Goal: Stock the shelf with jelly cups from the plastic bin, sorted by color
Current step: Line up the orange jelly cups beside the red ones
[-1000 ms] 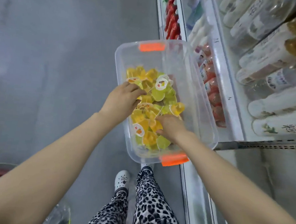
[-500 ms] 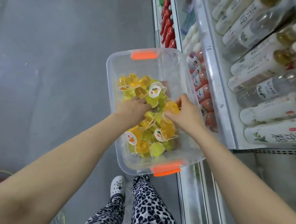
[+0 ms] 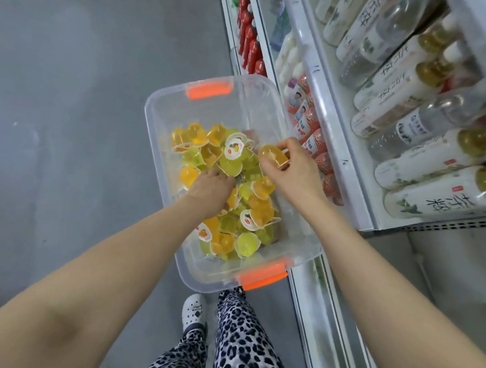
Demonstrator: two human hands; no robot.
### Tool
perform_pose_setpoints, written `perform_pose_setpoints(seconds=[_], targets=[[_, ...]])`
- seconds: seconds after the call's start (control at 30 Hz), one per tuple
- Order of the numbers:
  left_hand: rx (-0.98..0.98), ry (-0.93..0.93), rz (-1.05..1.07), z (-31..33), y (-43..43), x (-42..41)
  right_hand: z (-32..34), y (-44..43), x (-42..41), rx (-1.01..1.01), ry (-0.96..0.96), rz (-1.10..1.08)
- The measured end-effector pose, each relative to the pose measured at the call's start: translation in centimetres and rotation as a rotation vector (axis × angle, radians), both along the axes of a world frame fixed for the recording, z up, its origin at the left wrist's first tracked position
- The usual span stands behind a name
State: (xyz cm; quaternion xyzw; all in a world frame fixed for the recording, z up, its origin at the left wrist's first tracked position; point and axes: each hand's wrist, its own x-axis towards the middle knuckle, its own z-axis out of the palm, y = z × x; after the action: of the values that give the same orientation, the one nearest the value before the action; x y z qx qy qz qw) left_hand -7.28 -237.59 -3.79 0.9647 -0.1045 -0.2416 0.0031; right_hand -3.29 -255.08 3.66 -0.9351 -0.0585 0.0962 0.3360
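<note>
**One Orange Cup Up, One Hand in the Pile**

A person looks down at a clear plastic bin (image 3: 156,137). The bin has an orange handle (image 3: 209,89) at the far end and another orange handle (image 3: 262,275) at the near end. It sits right next to the shelf (image 3: 331,124).

Inside the bin lie many jelly cups (image 3: 247,243), yellow, orange and green, all mixed up in a heap.

The right hand (image 3: 295,174) is above the right side of the bin. Its thumb and fingers pinch one orange jelly cup (image 3: 272,156), lifted just over the heap, tipped on its side.

The left hand (image 3: 211,186) is down in the middle of the heap. Its fingers are tucked in among the cups and hidden, so it cannot be told if they hold one.

On the shelf, rows of tall bottles (image 3: 439,157) lie side by side. Lower down there are small red and white bottles (image 3: 311,131).

Below the bin show spotted trousers (image 3: 239,341) and a white shoe (image 3: 194,312) on a grey floor (image 3: 70,85).
</note>
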Motion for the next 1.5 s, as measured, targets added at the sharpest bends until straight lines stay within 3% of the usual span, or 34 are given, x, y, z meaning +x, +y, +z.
perform_pose_setpoints(seconds=[0.13, 0.5, 0.9, 1.5], targets=[[-0.298, -0.059, 0.229, 2.5, 0.1, -0.9, 1.1, -0.9, -1.4, 0.022, -0.03, 0.015], [-0.788, -0.278, 0.298, 11.7, -1.4, -6.7, 7.4, -4.4, -9.2, 0.085, -0.2, -0.206], [-0.87, -0.366, -0.181, 20.3, -10.0, -10.8, 15.5, -12.9, -20.9, -0.021, -0.439, -0.429], [-0.989, -0.401, -0.621, 31.6, -32.6, -19.4, 24.3, -31.8, -38.8, -0.207, -0.708, -0.864]])
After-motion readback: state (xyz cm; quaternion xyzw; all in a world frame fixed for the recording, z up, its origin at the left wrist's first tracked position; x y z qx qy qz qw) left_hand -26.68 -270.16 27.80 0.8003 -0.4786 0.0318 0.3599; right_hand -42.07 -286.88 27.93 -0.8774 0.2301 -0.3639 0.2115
